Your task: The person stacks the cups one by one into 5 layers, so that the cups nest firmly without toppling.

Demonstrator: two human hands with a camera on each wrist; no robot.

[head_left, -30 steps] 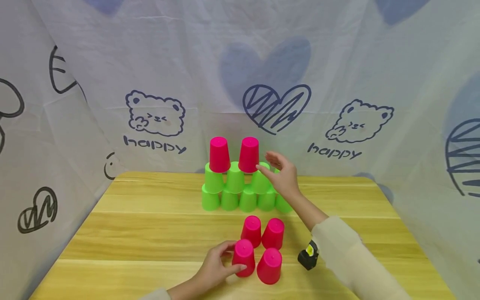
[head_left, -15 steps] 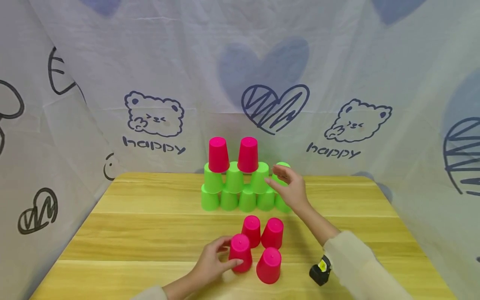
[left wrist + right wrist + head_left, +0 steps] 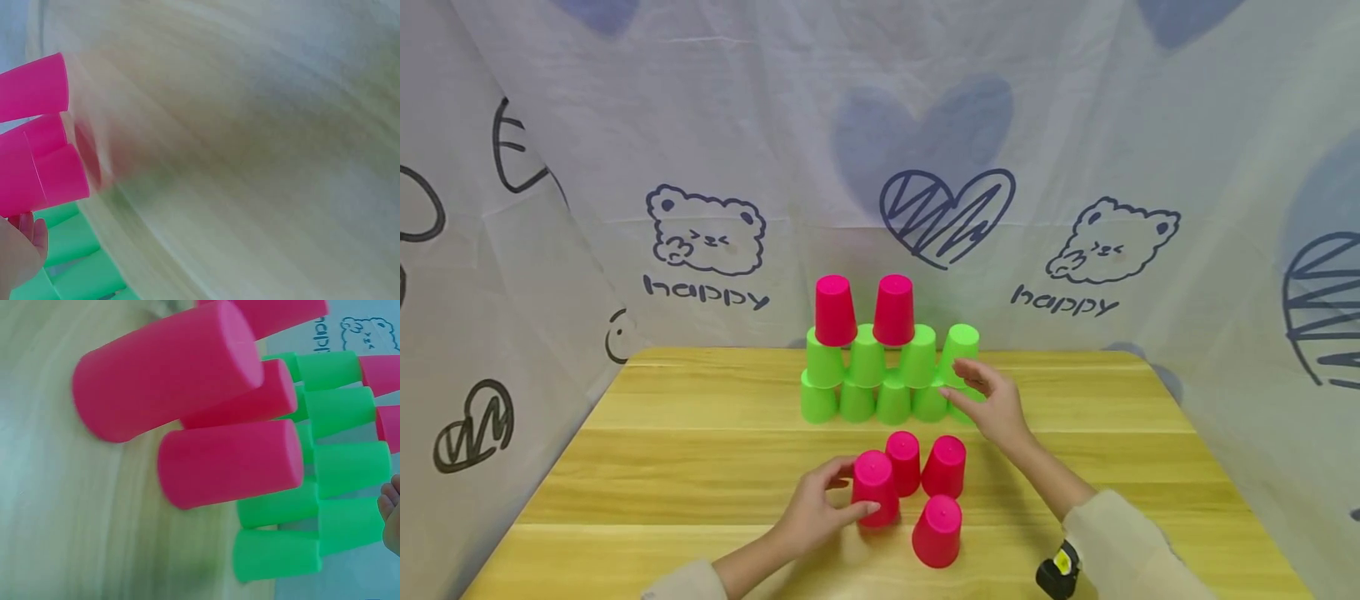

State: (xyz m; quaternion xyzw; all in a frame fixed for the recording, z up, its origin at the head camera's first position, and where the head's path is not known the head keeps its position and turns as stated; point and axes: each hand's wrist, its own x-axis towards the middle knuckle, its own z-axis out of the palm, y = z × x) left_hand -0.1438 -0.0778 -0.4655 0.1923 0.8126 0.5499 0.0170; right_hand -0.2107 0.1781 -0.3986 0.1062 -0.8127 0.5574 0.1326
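Thumb and fingers of my left hand (image 3: 812,508) grip an upside-down pink cup (image 3: 875,492) by its sides. In the left wrist view that hand (image 3: 22,250) shows at the lower left edge. Three more pink cups stand upside down close by: one behind (image 3: 903,463), one at the back right (image 3: 945,467) and one at the front right (image 3: 937,532). My right hand (image 3: 996,408) holds nothing, its fingers loosely bent before the right end of the stacked green cups (image 3: 868,358). Two pink cups (image 3: 835,311) (image 3: 894,310) top the stack.
The green cups stand upside down in two rows on the wooden table (image 3: 700,467), near its back edge. A printed cloth (image 3: 820,125) hangs behind and at both sides. A black device with a yellow mark (image 3: 1058,571) is at my right sleeve.
My right hand has drawn down and right, away from the upper right pink cup. My left hand has moved its pink cup forward and slightly left, away from the front right one.
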